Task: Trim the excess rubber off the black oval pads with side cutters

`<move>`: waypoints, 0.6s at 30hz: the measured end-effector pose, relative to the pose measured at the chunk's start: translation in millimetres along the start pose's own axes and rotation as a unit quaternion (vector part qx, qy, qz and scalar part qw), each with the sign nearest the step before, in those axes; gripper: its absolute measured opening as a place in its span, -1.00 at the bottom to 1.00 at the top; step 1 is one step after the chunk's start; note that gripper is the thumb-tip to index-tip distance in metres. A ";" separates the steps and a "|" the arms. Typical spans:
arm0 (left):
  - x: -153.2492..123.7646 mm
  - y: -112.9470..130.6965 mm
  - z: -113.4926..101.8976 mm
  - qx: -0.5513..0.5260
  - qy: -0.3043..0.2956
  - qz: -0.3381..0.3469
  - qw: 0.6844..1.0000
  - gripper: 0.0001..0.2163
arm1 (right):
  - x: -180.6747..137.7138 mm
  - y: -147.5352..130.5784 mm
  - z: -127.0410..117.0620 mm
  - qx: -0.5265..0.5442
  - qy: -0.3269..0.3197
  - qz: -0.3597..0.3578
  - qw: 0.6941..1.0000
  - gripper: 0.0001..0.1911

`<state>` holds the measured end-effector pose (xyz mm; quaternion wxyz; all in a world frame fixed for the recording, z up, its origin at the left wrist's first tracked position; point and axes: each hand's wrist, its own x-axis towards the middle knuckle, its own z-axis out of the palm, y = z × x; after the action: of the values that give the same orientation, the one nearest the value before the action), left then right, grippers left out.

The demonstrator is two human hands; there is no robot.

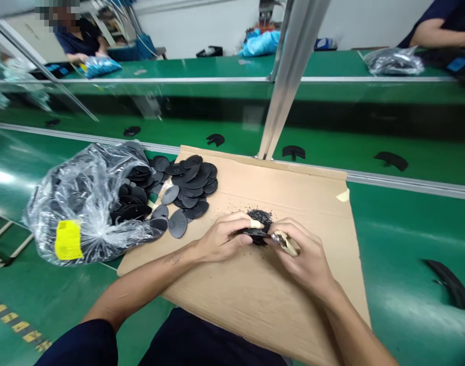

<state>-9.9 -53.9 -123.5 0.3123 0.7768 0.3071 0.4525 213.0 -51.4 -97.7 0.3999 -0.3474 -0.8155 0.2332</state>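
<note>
My left hand [224, 236] is closed on a flat black plastic part [254, 234], held over a sheet of cardboard [293, 198]. My right hand [304, 251] grips a small tape-wrapped tool [286, 243] whose tip meets the edge of the part. A little heap of black shavings [259, 215] lies on the cardboard just beyond my fingers. A pile of the same black oval parts [186, 188] spreads over the cardboard's left end. It spills from a clear plastic bag [83, 203] with a yellow label.
The cardboard lies on a green bench [407, 244] beside a green conveyor [331, 142] carrying single black parts [293, 151]. A slanted aluminium post [289, 76] rises behind the cardboard. A curved black piece [447, 282] lies at the right. Other people work at the far side.
</note>
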 end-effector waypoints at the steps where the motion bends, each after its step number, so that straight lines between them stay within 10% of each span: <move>1: 2.7 -0.3 -3.2 -0.011 -0.018 -0.014 1.000 -0.58 | -0.1 1.3 0.8 -0.020 0.006 -0.032 0.999 -0.88; 10: 33.8 1.9 -40.7 0.072 -0.143 -0.018 0.987 -0.86 | -3.8 11.8 0.4 -0.156 0.045 -0.143 0.976 -0.82; 15: 87.9 -25.8 -108.0 0.257 -0.075 0.008 0.964 -0.85 | -3.2 15.2 -2.1 -0.180 0.076 -0.139 0.971 -0.80; 18: 125.4 -61.8 -154.8 0.379 -0.016 -0.108 0.919 -0.82 | -2.8 15.5 -1.1 -0.170 0.073 -0.136 0.973 -0.75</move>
<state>-110.1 111.5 -45.3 0.0459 0.8060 0.5329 0.2534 221.0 -43.4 -108.7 0.4209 -0.3119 -0.8517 0.0082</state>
